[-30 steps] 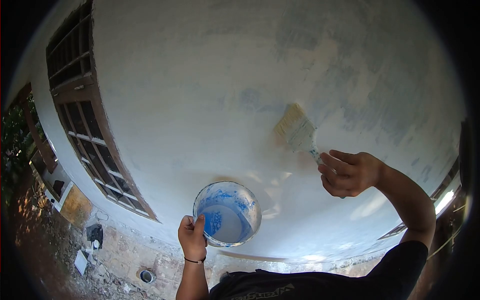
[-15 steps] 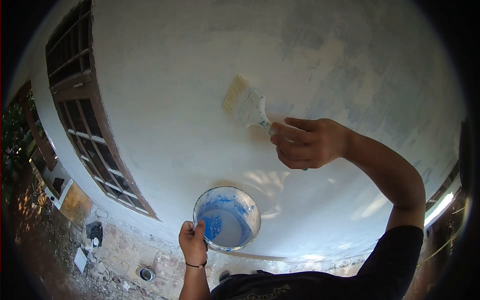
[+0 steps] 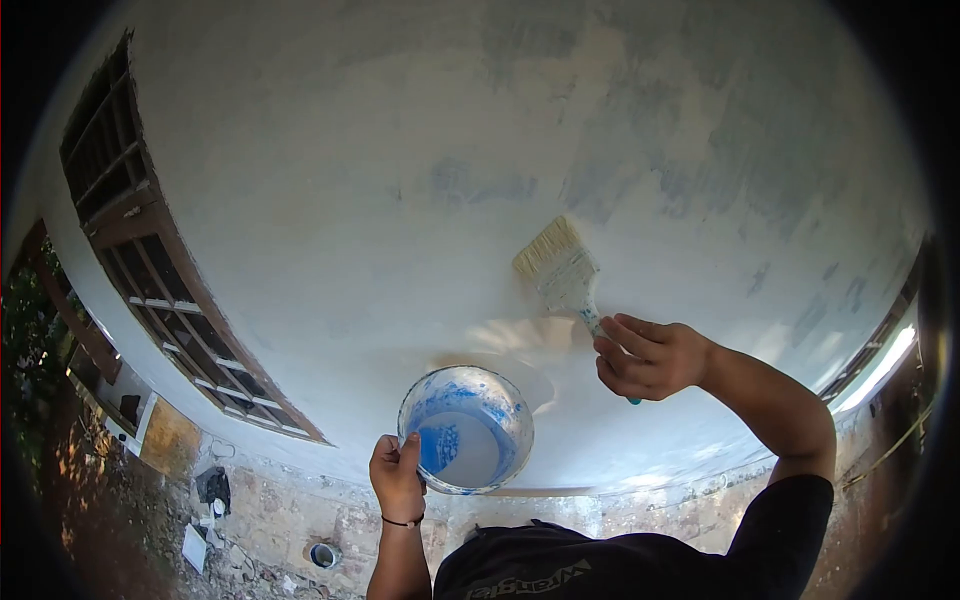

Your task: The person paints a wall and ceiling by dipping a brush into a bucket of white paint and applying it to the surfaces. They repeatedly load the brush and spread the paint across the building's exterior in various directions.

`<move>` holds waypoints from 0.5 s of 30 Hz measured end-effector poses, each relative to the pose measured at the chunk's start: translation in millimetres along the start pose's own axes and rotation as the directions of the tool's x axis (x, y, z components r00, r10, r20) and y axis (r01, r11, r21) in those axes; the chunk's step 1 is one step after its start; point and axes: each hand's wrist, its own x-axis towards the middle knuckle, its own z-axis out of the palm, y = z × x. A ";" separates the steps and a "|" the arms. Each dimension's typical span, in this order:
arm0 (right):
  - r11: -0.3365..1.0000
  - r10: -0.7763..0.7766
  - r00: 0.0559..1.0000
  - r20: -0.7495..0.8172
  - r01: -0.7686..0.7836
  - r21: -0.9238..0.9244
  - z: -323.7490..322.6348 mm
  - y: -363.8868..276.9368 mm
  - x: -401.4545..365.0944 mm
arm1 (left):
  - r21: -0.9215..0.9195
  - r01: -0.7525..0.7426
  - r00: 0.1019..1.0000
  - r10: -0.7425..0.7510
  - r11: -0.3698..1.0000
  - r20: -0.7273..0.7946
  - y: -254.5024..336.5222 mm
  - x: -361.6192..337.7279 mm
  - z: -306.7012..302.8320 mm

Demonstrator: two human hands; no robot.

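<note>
Closed round the handle of a wide paintbrush (image 3: 570,268), my right hand (image 3: 655,358) is at the right of centre, in front of the wall. The brush has pale bristles pointing up and left, and blue-green specks mark its white handle. My left hand (image 3: 399,478) grips the left rim of a round bucket (image 3: 513,455), thumb over the edge. The bucket is smeared blue and white inside and holds pale liquid. It hangs below and left of the brush, apart from it.
The pale wall (image 3: 330,230) has grey-blue patches at upper right. A brown-framed window (image 3: 190,300) stands at left. On the rubble-strewn ground lie a small container (image 3: 323,555), a black bag (image 3: 213,486) and a white flat piece (image 3: 194,548).
My right hand and the brush have moved right and down in the view. The bucket and my left hand sit slightly further right. The view of the wall and window has shifted.
</note>
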 end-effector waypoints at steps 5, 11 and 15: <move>0.985 0.143 0.990 -0.020 -0.140 0.106 19.2 -59.6 -11.0 | -0.015 0.023 1.000 -0.023 1.000 0.002 -7.4 -2.4 0.1; 0.960 0.171 0.983 -0.065 -0.151 0.237 8.1 -97.1 -13.0 | -0.053 -0.010 0.999 0.008 0.999 -0.040 -13.6 -22.3 1.2; 0.971 0.161 0.974 -0.158 -0.128 0.202 -7.0 -79.4 15.5 | -0.049 -0.028 0.995 0.023 0.998 -0.098 -18.1 -30.0 -3.8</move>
